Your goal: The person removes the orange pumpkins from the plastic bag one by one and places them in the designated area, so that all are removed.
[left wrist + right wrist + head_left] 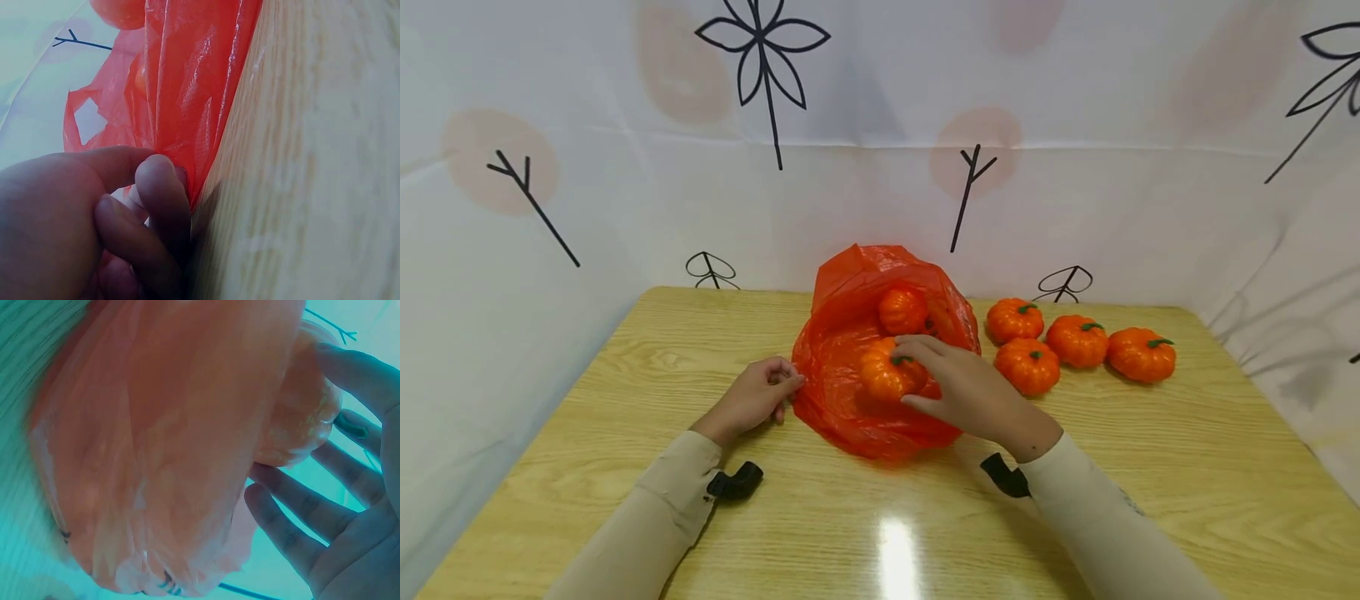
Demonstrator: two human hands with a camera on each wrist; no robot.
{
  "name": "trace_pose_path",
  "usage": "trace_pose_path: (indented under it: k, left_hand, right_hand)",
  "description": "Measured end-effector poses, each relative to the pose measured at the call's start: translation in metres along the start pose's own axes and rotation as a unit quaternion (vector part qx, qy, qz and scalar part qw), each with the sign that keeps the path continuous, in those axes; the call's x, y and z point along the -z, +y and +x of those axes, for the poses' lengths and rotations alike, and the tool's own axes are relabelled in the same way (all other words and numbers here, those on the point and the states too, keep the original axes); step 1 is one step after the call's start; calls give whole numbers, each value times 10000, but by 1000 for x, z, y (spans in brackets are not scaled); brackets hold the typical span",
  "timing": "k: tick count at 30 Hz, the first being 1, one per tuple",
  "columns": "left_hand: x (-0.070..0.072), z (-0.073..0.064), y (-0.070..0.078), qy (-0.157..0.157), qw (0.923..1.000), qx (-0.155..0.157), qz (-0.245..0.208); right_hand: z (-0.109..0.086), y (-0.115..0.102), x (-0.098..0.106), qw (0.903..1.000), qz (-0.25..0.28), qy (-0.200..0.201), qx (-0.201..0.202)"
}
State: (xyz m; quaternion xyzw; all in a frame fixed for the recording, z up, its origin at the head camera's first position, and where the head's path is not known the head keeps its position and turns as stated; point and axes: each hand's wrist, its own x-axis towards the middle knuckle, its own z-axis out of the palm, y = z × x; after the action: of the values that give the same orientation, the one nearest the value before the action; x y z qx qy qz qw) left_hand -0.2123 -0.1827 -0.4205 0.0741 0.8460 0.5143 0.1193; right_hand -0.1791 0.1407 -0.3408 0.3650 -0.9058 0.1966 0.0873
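Note:
A red plastic bag (838, 417) lies with its mouth open at the middle of the table. My left hand (758, 393) pinches the bag's left edge between thumb and fingers, which also shows up close in the left wrist view. In the bag's mouth, my right hand (962, 385) holds an orange toy pumpkin (883, 372) with a green stem, thumb and fingers spread round it. In the right wrist view this pumpkin (300, 403) is partly hidden behind the bag's side. Deeper inside the bag sits another pumpkin (902, 310).
Several more toy pumpkins (1141, 354) stand grouped on the wooden table (715, 533), right of the bag. A white cloth (865, 192) with line-drawn plants hangs behind the table and along its sides.

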Motion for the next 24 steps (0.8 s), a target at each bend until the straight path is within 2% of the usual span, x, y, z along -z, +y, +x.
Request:
trace_pose_path:
  k: [8, 13, 18, 24]
  left_hand:
    - [0, -1, 0, -8, 10000, 6, -37]
    - [0, -1, -1, -13, 9999, -75, -82]
    - [-2, -1, -1, -43, 9998, -63, -163]
    - [-1, 0, -2, -39, 9999, 8, -163]
  right_hand:
    - [-4, 2, 9, 9997, -81, 209, 8]
    - [-9, 7, 14, 9996, -73, 224, -179]
    - [-24, 17, 22, 9991, -31, 298, -290]
    - [-46, 32, 36, 9980, -285, 402, -386]
